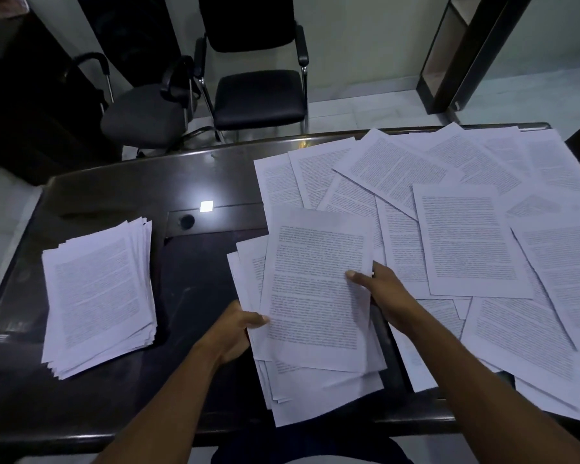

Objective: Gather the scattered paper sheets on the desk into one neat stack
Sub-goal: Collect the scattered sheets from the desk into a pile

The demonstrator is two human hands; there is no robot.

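Both hands, left hand [235, 329] and right hand [387, 291], grasp a loose bundle of white printed paper sheets [315, 296] by its sides, fingers [357, 275] curled round it, above the dark glossy tabletop [195, 289] near its front edge.

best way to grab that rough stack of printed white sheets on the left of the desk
Take the rough stack of printed white sheets by its two long edges, a hand on each side. It lies flat on the dark glossy desk, edges fanned, nothing beside it, so squeezing inward probably squares and lifts it together.

My left hand [236, 329], right hand [384, 291]: both bare, no gloves, rings or watch visible. My forearms bare up to frame edge, no sleeves in sight. Dark garment at bottom edge between arms, detail unclear.
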